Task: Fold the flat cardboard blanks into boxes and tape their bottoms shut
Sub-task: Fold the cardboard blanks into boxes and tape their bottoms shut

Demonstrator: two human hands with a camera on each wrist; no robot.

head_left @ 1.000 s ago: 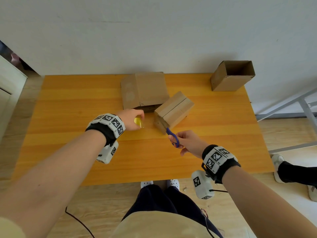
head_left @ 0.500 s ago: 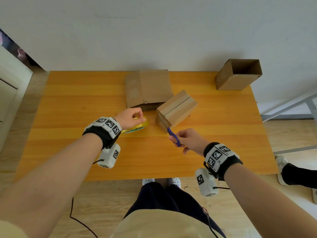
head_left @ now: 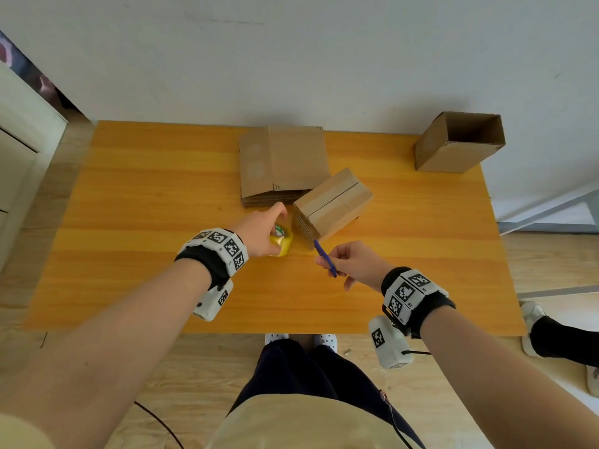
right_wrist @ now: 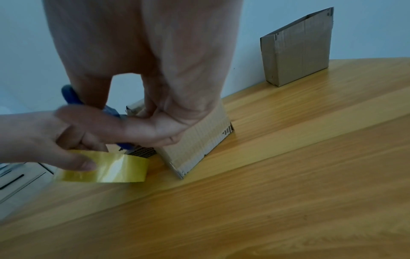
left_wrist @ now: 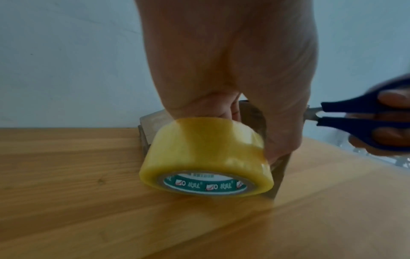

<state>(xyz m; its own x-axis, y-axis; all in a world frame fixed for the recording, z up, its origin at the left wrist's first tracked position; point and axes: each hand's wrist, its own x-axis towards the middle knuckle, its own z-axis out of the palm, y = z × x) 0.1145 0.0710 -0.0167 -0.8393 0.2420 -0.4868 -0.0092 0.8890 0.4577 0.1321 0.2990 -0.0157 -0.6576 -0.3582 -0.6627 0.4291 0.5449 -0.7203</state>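
A folded cardboard box [head_left: 334,204] stands upside down mid-table, its bottom flaps closed along a centre seam. My left hand [head_left: 264,233] grips a roll of yellowish clear tape [head_left: 281,243] just left of the box's near corner; in the left wrist view the tape roll [left_wrist: 206,157] is tilted on the tabletop, thumb and fingers curled around it. My right hand [head_left: 351,264] holds blue-handled scissors [head_left: 325,258], blades pointing at the box's near corner. The scissors [left_wrist: 359,121] show at the right edge of the left wrist view. A stack of flat blanks [head_left: 282,165] lies behind.
An open finished box [head_left: 460,144] stands at the table's far right corner against the white wall. The orange wooden table [head_left: 146,202] has bare surface left and front. A white cabinet [head_left: 19,150] stands at left; another person's foot [head_left: 560,340] is at right.
My left hand has swung the tape roll back toward the box's near corner and tilted it up. The right hand with the scissors has stayed in place.
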